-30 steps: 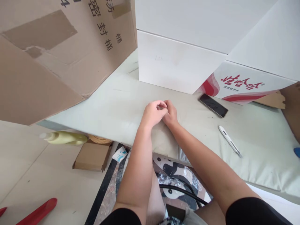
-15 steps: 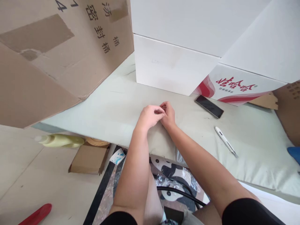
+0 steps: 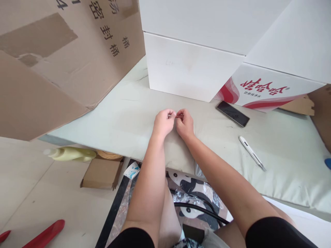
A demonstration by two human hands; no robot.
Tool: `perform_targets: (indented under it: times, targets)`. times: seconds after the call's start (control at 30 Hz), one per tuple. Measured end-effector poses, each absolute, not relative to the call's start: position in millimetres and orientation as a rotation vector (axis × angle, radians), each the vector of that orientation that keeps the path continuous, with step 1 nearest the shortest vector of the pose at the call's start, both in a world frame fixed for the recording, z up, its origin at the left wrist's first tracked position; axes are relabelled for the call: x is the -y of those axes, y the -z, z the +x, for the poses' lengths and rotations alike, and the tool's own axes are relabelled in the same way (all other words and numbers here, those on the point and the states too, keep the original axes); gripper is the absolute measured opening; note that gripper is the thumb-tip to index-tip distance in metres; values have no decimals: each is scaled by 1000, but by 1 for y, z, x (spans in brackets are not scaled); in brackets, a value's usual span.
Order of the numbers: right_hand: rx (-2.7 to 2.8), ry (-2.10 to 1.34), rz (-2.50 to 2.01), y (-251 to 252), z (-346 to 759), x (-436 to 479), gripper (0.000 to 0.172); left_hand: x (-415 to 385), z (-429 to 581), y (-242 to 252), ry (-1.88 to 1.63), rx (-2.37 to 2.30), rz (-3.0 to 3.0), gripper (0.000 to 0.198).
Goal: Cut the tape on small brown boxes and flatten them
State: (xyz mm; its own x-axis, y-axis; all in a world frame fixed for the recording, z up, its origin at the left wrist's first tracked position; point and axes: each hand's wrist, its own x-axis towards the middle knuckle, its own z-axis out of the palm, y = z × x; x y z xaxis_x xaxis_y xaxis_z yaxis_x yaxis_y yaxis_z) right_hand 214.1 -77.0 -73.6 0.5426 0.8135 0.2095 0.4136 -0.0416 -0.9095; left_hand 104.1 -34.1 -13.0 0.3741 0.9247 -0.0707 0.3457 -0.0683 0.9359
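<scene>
Two bare forearms come up from the bottom centre of the frame, out of black sleeves, above a black-and-white patterned floor mat (image 3: 196, 191) with a black cable (image 3: 199, 210) curving across it. At the lower left corner a red plastic strip (image 3: 43, 233) lies on the pale floor. Higher up on the left a small flat brown cardboard box (image 3: 102, 173) sits just beside a pale yellow plastic bottle (image 3: 71, 154) lying on its side. Above these a pale green padded cushion (image 3: 124, 124) runs across the middle of the frame, and both wrists rest on its near edge. At the centre of the frame the left hand (image 3: 162, 123) and the right hand (image 3: 185, 124) are brought together, fingers curled and fingertips meeting. Between them they pinch a tiny reddish bit (image 3: 178, 116) just above the cushion, too small to make out what it is. To the right of the hands, well apart from them, a slim white utility knife (image 3: 252, 153) lies slantwise on the cushion. Further up and nearer the hands lies a black smartphone (image 3: 232, 113), face up. A blue object (image 3: 328, 162) is cut off by the right edge. Behind the phone stands a white carton with red printing (image 3: 263, 90), touching a plain white box (image 3: 191, 69) that fills the upper centre. A large brown cardboard carton with black characters and tape patches (image 3: 64, 58) takes the upper left, tilted with its lower corner over the cushion.
</scene>
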Motion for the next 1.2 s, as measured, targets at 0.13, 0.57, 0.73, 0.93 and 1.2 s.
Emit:
perform_targets:
  times: [0.13,0.57,0.73,0.93,1.2]
  targets:
    - [1049,-427,-1642,77,214,76,20,33,104,3,-997,-999,1016,17]
    - [1067,-390,-1658,78,214,76,19,33,100,-8,-1000,-862,462,27]
    - [1068,-389,-1672,77,214,77,19,32,99,-9,-981,-829,433,28]
    - [1077,-385,-1687,75,213,77,16,33,98,-7,-989,-833,469,15]
    - [1073,-393,-1699,76,214,77,14,34,101,-5,-973,-838,520,15]
